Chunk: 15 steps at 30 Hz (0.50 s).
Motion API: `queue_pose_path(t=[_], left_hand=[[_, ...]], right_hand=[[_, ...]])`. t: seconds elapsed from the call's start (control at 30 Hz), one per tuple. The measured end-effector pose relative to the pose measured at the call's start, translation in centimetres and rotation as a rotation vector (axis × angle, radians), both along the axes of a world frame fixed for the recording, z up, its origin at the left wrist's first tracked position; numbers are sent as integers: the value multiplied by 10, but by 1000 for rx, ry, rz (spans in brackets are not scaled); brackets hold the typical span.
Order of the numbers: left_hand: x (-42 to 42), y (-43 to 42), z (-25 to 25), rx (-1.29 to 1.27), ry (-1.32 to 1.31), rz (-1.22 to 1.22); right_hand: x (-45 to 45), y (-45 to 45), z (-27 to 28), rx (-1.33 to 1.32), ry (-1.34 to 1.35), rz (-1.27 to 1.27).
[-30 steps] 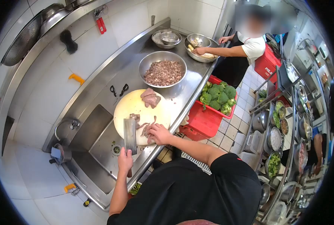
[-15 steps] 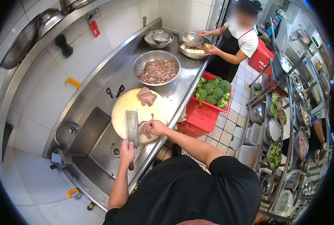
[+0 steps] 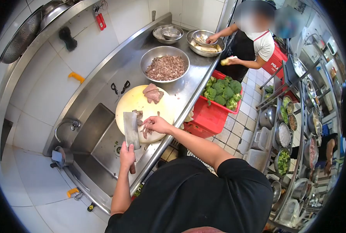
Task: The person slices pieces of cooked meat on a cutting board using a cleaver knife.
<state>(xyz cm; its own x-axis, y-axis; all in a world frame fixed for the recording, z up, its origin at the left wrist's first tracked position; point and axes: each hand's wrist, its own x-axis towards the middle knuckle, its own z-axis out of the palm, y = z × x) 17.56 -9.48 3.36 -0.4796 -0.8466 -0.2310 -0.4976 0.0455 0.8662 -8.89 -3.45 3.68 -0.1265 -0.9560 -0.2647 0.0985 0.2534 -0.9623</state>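
Observation:
My left hand (image 3: 127,156) grips the handle of a cleaver (image 3: 132,128), its wide blade over the left part of a round pale cutting board (image 3: 125,103). My right hand (image 3: 159,125) pinches thin strips of raw meat (image 3: 145,131) just above the board, right of the blade. A small pile of cut meat (image 3: 138,116) lies beside the blade's far end. Larger slabs of raw meat (image 3: 153,94) rest near the board's far edge. Beyond the board stands a steel bowl (image 3: 145,59) of chopped meat (image 3: 165,68).
A sink (image 3: 89,145) lies left of the board; scissors (image 3: 120,88) lie behind it. Broccoli (image 3: 222,91) fills a red crate (image 3: 235,107) at the counter's right edge. A co-worker (image 3: 247,50) stands at the far end by a bowl of pale vegetables (image 3: 208,49). Shelves with pans (image 3: 283,161) stand right.
My right hand has moved left and up with the meat strips. The cleaver has shifted slightly left. One co-worker's hand is now in the small bowl; the other has moved away from the bowls.

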Motion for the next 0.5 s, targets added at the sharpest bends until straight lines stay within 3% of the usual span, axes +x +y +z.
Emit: queue_pose_path(t=[0.1, 0.13, 0.23, 0.33, 0.4, 0.5], left_hand=[[-1, 0, -2, -36, 12, -20], [-3, 1, 1, -37, 8, -25], [-9, -3, -1, -45, -71, -37], [-22, -1, 15, -98, -70, -66], [-27, -1, 21, -152, -156, -80], [-36, -1, 42, -202, -278, -154]], right_hand=[[5, 5, -56, -26, 767, -442], [3, 10, -67, -62, 718, -467], [0, 25, -83, -264, 983, -372], [0, 24, -92, -303, 1064, -408], [-4, 24, -85, -158, 1045, -343], [-10, 24, -79, -165, 1007, -361]])
